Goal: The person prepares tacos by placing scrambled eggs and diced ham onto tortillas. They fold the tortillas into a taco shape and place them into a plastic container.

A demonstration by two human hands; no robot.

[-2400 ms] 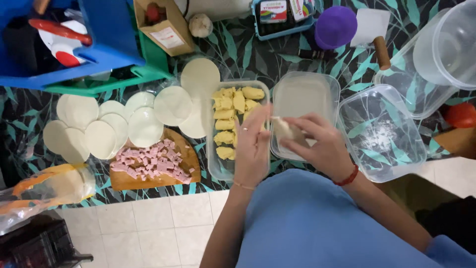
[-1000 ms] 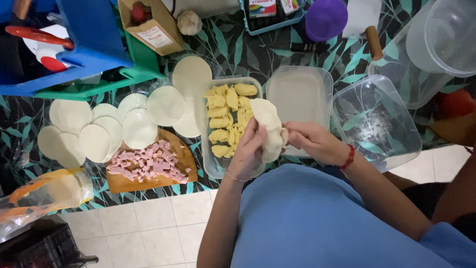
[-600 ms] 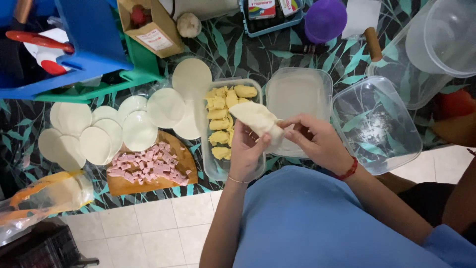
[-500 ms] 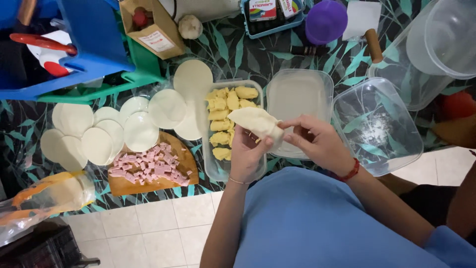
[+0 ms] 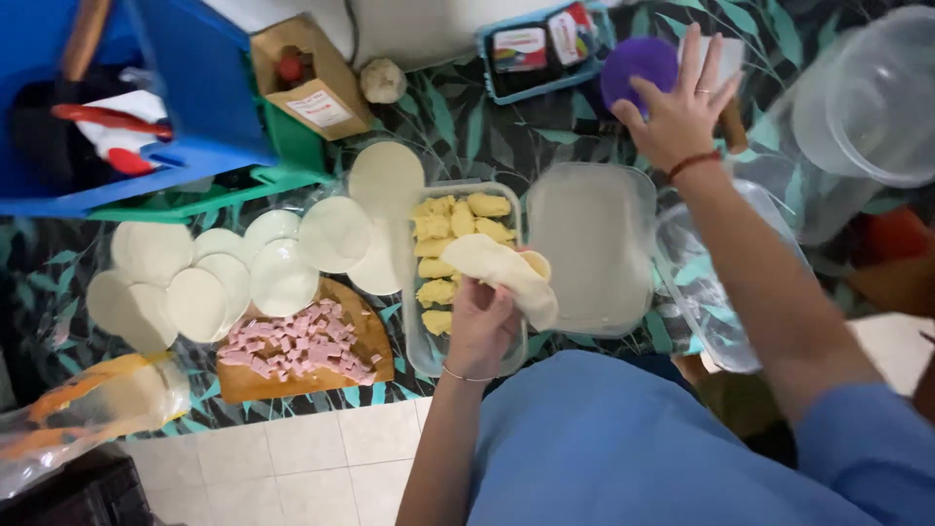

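My left hand (image 5: 479,326) grips the folded dough (image 5: 502,275) over the clear tray (image 5: 421,346) | my right hand (image 5: 677,107) has let go, fingers spread, now beyond the tray by the purple lid (image 5: 633,68) | sealing paused.

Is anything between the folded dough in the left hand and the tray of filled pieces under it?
Nothing visible: the left hand holds the folded dough directly above the clear tray, with only finished pieces lying inside.
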